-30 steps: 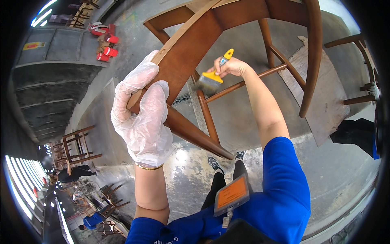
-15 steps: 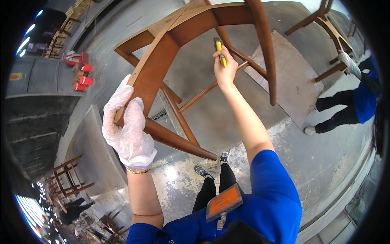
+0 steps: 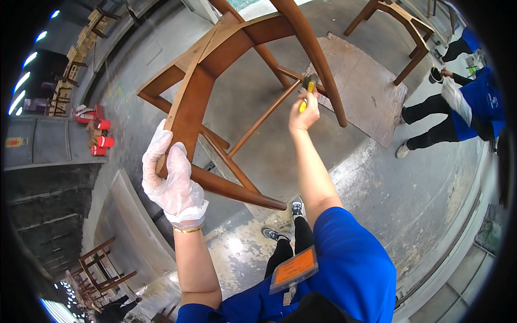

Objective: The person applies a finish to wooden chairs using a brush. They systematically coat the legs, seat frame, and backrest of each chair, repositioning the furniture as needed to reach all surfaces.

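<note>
A brown wooden chair frame is tilted up in front of me, its seat rails edged in paler wood. My left hand, in a thin whitish plastic glove, grips the rail's near-left corner, just above a tapered leg. My right hand is bare and closed around a small brush with a yellow handle and a dark head. That head is beside the joint where the thin round stretcher meets another rail; I cannot tell if it touches. My fingers partly hide the brush handle.
A flat brown board lies on the floor beyond the chair. At right a person in blue holds a dark cup near another chair frame. Red containers stand at left, more chairs at lower left.
My right hand and the brush have moved right and down, toward the stretcher joint. The chair frame appears shifted slightly left in view. My left hand keeps its grip on the corner.
</note>
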The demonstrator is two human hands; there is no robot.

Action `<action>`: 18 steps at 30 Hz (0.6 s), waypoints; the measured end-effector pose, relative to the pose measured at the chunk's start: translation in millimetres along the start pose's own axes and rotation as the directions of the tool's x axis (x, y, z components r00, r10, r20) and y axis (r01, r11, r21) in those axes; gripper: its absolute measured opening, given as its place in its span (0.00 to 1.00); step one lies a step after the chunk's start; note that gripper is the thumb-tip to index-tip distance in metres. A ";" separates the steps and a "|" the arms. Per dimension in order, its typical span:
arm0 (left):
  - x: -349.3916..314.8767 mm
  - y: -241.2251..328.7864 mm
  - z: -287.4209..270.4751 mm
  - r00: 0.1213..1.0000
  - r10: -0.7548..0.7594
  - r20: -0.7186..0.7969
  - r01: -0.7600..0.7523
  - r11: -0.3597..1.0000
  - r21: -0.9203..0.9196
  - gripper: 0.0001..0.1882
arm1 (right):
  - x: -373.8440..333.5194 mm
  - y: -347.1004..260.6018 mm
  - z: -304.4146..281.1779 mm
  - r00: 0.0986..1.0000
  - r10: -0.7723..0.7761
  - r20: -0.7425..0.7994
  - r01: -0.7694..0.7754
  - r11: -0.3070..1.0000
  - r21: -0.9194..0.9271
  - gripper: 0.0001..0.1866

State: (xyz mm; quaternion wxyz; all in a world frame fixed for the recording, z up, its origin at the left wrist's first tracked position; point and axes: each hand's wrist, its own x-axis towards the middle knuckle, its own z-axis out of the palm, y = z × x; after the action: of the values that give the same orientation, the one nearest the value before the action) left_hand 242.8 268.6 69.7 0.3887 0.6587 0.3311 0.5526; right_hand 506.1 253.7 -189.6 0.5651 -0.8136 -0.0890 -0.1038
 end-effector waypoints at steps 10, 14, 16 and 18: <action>-44.8 -4.4 40.7 0.828 -0.536 -0.162 0.437 0.800 -0.411 0.18 | -60.7 18.7 -131.3 0.910 -0.357 0.209 0.354 0.934 0.054 0.07; -46.9 -17.8 30.1 0.847 -0.532 -0.023 0.449 0.737 -0.506 0.18 | -61.5 66.5 -224.4 0.806 -0.399 0.438 0.449 0.894 -0.013 0.09; -45.5 -26.6 22.8 0.836 -0.548 0.020 0.481 0.715 -0.507 0.19 | -57.4 102.2 -273.5 0.804 -0.260 0.535 0.379 0.917 -0.124 0.10; -44.6 -39.1 13.2 0.854 -0.516 0.057 0.485 0.753 -0.445 0.21 | -51.1 136.4 -316.5 0.811 -0.089 0.578 0.315 0.899 -0.304 0.11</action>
State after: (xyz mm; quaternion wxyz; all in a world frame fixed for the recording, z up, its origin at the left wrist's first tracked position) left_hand 248.0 246.8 13.2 0.6502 0.4198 0.3735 0.5114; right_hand 471.1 -91.8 -218.7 0.3293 -0.8889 -0.3132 0.0585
